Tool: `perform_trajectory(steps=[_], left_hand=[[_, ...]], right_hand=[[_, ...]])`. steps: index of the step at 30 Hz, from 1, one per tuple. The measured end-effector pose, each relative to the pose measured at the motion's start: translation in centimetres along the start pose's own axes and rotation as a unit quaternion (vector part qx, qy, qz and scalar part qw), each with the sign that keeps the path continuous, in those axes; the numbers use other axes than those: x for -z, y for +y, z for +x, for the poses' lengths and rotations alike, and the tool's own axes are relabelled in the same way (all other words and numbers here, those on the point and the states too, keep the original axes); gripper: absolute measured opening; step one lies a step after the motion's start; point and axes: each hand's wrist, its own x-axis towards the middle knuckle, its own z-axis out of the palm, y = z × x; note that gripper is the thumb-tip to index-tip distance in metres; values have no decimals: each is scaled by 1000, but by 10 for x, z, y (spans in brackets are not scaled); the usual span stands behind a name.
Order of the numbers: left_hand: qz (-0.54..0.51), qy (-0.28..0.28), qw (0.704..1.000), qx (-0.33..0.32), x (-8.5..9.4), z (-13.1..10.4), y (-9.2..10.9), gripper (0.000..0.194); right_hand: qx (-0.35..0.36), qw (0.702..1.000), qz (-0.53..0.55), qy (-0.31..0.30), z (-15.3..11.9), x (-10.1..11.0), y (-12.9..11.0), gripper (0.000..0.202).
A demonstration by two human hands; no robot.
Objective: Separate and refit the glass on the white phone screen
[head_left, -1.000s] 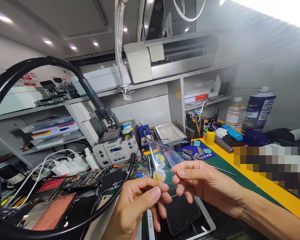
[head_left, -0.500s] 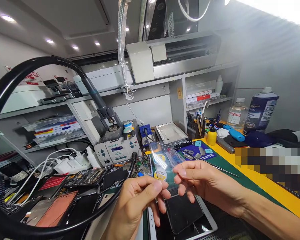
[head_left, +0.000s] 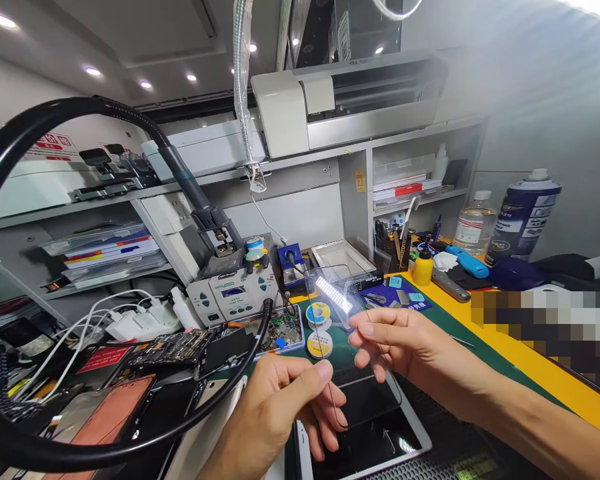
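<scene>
A thin clear sheet with a dark edge (head_left: 334, 283) is held up between my two hands, tilted, with a bright lamp reflection on it. My left hand (head_left: 293, 400) pinches its left edge between thumb and fingers. My right hand (head_left: 393, 337) grips the right edge, the thumb over the fingertips. Beneath the hands, a white-framed tablet (head_left: 380, 443) with a dark glossy screen lies on a black perforated mat (head_left: 435, 417). Two round spools with yellow labels (head_left: 319, 345) show through and beside the sheet.
A black ring-shaped arm (head_left: 180, 440) curves across the left, over several phones and a pink panel (head_left: 105, 413). Behind stand a soldering station (head_left: 237, 293) and a tray of circuit boards (head_left: 285, 330). Bottles, including a yellow one (head_left: 423, 268), stand at the back right.
The clear sheet has turned and now shows its outline more fully, with its lower end over the tablet. Both hands keep their hold; the right has moved slightly up. The view has shifted a little.
</scene>
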Motion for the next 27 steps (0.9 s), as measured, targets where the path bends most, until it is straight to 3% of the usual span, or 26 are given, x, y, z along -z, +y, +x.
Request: perform_trajectory(steps=[10,15,19,21,23,25,27], left_hand=[[10,-36,999,4,-1,-1,1,50],[12,-9,999,-38,-1,-2,-4,42],[17,-26,999,-37,-5,-1,-8,39],[-1,18,998,-59,-7,0,-10,37],[-26,116,986,-119,-7,1,-10,35],[-43,217,958,-182,-6,3,-11,32],[-46,272,935,-224,-4,3,-12,31]], right_hand=[[-12,1000,12,-13,1,3,-1,16],[-54,997,16,-52,1,1,2,20],[-76,995,-1,-67,2,-5,6,29],[-59,997,-15,-39,2,-7,6,34],[-7,998,-65,19,-1,-9,6,41],[65,984,-149,71,-5,-11,7,47],[119,960,-239,90,-11,-13,10,54]])
